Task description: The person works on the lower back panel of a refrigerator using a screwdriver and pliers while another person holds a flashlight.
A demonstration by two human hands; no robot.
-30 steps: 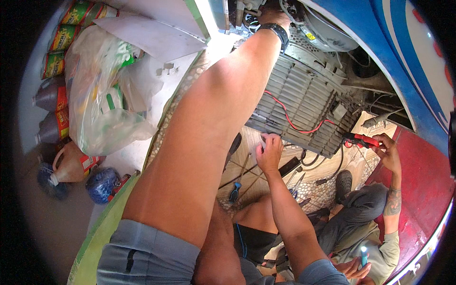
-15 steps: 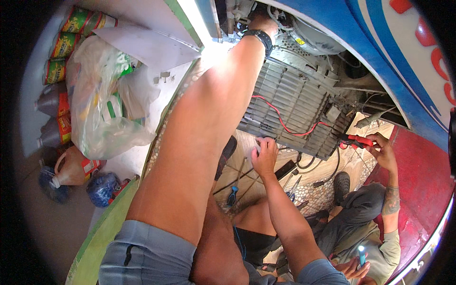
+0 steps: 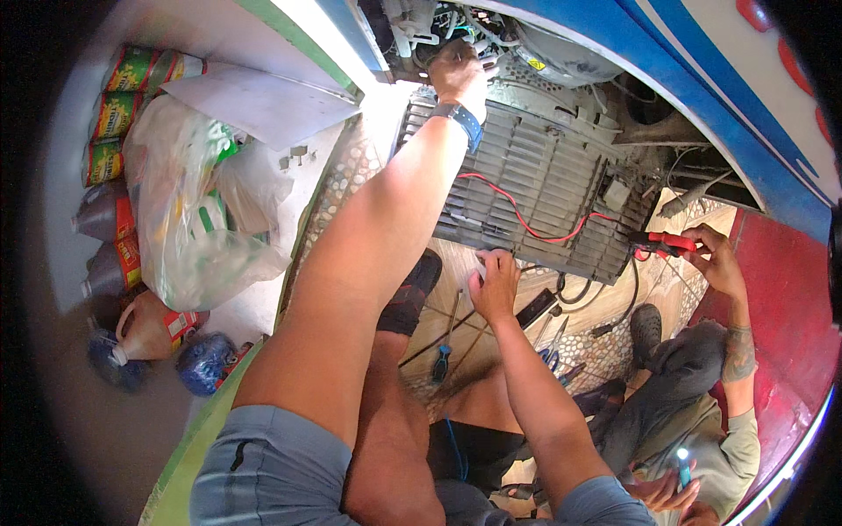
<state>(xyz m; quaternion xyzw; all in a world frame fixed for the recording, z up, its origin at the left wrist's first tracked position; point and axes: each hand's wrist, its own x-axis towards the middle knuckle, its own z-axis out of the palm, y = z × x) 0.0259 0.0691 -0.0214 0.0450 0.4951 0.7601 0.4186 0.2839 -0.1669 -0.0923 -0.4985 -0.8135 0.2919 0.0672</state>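
My left hand (image 3: 458, 72), with a dark watch (image 3: 463, 121) on its wrist, reaches among the wires (image 3: 456, 24) beside a rounded dark compressor (image 3: 566, 60) in the open machine bay. Its fingers are bent; what they hold is hidden. My right hand (image 3: 495, 285) is at the near edge of a dusty slatted metal grille (image 3: 526, 184), fingers closed around a small pale thing I cannot make out. A red wire (image 3: 517, 219) lies across the grille. At the right, a co-worker's hand (image 3: 721, 263) holds a red-and-black clamp-like tool (image 3: 664, 244).
A blue-handled screwdriver (image 3: 443, 359), a black oblong thing (image 3: 535, 309) and blue-handled pliers (image 3: 551, 352) lie on the floor. The co-worker's other hand holds a lit flashlight (image 3: 684, 469). At left stand a plastic bag (image 3: 197, 202), cans (image 3: 118, 114) and bottles (image 3: 149, 329).
My left hand has drawn back somewhat from deeper in the bay, so more of it shows. My right hand stays by the grille's near edge. The view has shifted slightly.
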